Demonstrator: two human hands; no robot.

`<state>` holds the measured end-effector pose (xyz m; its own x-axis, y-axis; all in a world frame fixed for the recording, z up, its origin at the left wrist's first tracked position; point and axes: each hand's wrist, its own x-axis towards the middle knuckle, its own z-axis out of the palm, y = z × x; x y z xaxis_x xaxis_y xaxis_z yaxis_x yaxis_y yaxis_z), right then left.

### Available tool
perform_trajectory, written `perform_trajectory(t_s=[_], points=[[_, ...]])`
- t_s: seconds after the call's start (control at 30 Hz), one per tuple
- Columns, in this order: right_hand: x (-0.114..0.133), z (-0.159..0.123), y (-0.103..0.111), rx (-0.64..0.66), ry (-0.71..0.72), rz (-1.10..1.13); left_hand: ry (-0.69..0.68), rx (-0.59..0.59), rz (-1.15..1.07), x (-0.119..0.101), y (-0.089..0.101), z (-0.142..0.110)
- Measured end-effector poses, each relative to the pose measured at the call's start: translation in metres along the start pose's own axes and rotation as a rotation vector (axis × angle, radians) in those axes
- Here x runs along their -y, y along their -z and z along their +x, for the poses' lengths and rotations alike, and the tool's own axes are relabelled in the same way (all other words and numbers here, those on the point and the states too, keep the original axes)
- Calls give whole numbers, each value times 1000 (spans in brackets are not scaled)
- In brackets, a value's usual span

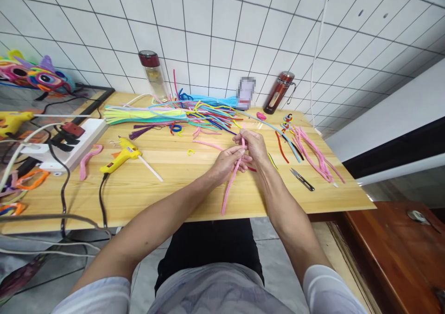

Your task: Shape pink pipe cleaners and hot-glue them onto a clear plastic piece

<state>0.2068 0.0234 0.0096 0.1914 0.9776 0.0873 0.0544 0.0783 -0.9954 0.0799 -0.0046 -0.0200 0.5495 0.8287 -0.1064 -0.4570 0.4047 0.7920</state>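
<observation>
A pink pipe cleaner (228,191) runs through both of my hands above the middle of the table, its lower end hanging toward the front edge. My left hand (226,162) pinches it between thumb and fingers. Just above and to the right, my right hand (253,143) is closed on its upper part, close against the left. Behind the hands lies a bundle of many-coloured pipe cleaners (146,116). Right of my right hand, thread snips (303,180) lie near a looped bunch of pink pipe cleaners (318,159).
A yellow glue gun (121,158) lies on the wooden table (181,193) at left, beside a white power strip (86,140) with trailing cords. A clear bottle (155,80) and a brown flask (278,94) stand along the tiled wall. A colourful figure (45,78) is at far left.
</observation>
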Motion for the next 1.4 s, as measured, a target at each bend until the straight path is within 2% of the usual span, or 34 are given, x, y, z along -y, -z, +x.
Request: perform_trajectory(t_s=[0.13, 0.33, 0.5, 0.6, 0.7, 0.83, 1.07, 1.4], points=[[-1, -1, -1, -7, 36, 1, -37, -12, -28, -3, 0, 1], [2, -9, -9, -16, 12, -47, -85, -142, -3, -6, 0, 3], [0, -9, -11, -15, 51, -80, -92, -222, 14, -7, 1, 4], [-4, -5, -8, -19, 48, -80, -67, -193, -13, -9, 1, 4], [-7, 1, -1, -33, 78, -15, 3, -110, -56, -8, 1, 3], [-7, 7, 6, -46, 86, 35, 62, -38, -12, -4, 0, -1], [-2, -1, -2, 102, 10, 48, -10, -81, -32, -7, -1, 1], [-6, 3, 3, 2, 49, 13, 2, -54, 48, -5, -4, -4]])
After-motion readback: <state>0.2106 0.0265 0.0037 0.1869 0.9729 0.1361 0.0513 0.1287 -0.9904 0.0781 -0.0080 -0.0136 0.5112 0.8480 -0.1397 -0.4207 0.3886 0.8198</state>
